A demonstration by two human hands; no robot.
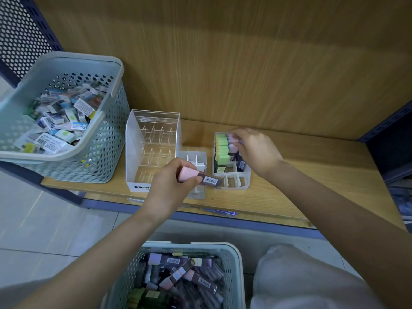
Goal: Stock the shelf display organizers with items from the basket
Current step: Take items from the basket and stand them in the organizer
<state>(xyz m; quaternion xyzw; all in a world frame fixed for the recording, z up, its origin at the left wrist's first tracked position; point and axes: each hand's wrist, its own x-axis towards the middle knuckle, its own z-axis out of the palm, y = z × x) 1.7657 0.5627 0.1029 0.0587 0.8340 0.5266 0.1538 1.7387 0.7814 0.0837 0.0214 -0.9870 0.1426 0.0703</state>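
At the left end of the light wooden shelf stood a pale blue perforated plastic basket heaped with small boxed items, its near left part hanging past the shelf's front corner. Just beside it on the right stood a clear acrylic tiered organizer, set close to the front edge. Against its right wall sat a small low white divided tray.

Your left hand hung over the tray's front, thumb and fingers clamped on a pink eraser in a dark barcoded sleeve, held roughly level.

A narrow gap separated the tray from a white compartmented organizer. It held a column of green erasers with pink erasers alongside. Your right hand was over its back right corner, fingers bent down onto the pink column. Motion blur hid whether they pinched one.

A broad stretch of shelf ran from there to the dark blue perforated side panel.

Below the front edge, between your forearms, sat a second pale blue basket filled with dark-sleeved erasers.
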